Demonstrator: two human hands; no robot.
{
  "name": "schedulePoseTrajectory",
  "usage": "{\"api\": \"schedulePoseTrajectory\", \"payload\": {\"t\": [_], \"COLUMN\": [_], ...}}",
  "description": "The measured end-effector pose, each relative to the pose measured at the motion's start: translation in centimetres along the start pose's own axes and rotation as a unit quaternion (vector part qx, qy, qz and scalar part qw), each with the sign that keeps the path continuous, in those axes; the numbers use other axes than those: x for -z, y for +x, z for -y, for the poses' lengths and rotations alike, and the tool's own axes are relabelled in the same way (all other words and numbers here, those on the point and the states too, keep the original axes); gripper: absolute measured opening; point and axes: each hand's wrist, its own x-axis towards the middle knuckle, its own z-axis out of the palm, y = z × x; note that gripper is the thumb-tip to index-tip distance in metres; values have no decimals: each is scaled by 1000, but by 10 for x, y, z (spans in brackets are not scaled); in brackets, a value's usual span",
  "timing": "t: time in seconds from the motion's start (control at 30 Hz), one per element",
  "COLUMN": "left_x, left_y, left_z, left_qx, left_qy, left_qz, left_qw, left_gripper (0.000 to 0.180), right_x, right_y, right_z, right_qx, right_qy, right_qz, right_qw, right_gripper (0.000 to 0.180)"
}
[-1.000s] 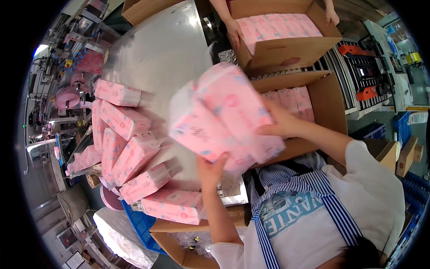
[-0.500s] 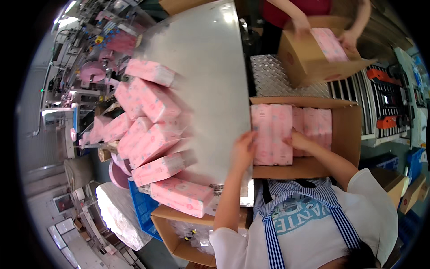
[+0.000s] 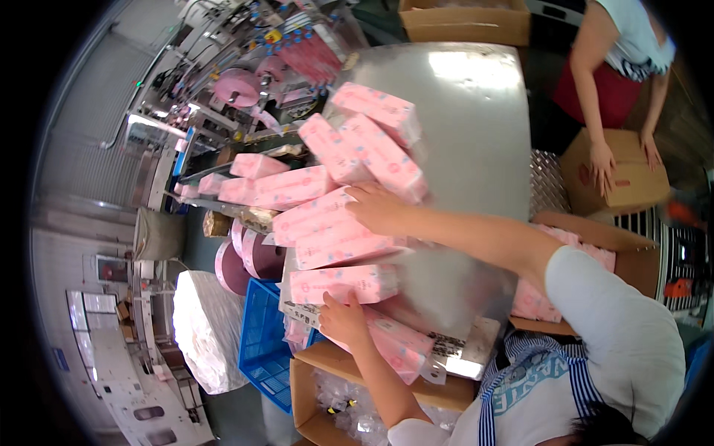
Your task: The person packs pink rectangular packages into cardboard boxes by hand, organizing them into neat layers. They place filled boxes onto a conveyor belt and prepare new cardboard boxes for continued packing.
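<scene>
Pink printed soft packs, which look like tissue packs, lie in a loose pile on the metal table. My right hand (image 3: 375, 208) reaches across the table and rests, fingers stretched, on the end of a pink pack (image 3: 316, 213) in the middle of the pile. Below it lies another pack (image 3: 342, 244). My left hand (image 3: 343, 320) has its fingers apart against the near side of a separate pack (image 3: 335, 284). One more pack (image 3: 398, 343) lies partly behind my left hand and wrist. Neither hand is wrapped around a pack.
To the right, an open carton (image 3: 580, 316) holds pink packs, partly hidden by my right arm. A blue crate (image 3: 260, 342) and a carton of clear plastic (image 3: 309, 405) stand at the near left. Another person's hands (image 3: 601, 165) lie on a closed carton (image 3: 632, 175) at far right.
Both my hands have left the carton of packs and moved left to the pile. The view has swung left. The other person's carton was open with packs inside and is now closed.
</scene>
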Motion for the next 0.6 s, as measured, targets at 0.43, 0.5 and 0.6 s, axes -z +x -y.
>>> {"api": "schedulePoseTrajectory", "payload": {"t": [0.43,0.5,0.6], "left_x": [19,20,45], "left_y": [32,20,5], "left_z": [0,-4,-24], "left_qx": [83,31,4], "left_qy": [-59,-74,-92], "left_qz": [210,227,295], "left_qw": [972,971,951], "left_gripper": [102,105,102], "right_x": [5,30,79], "right_y": [40,0,-71], "right_z": [-17,-22,-32], "right_qx": [-167,-173,-150], "right_qy": [23,8,58], "right_qz": [410,398,376], "right_qw": [897,901,913], "right_gripper": [67,66,67]}}
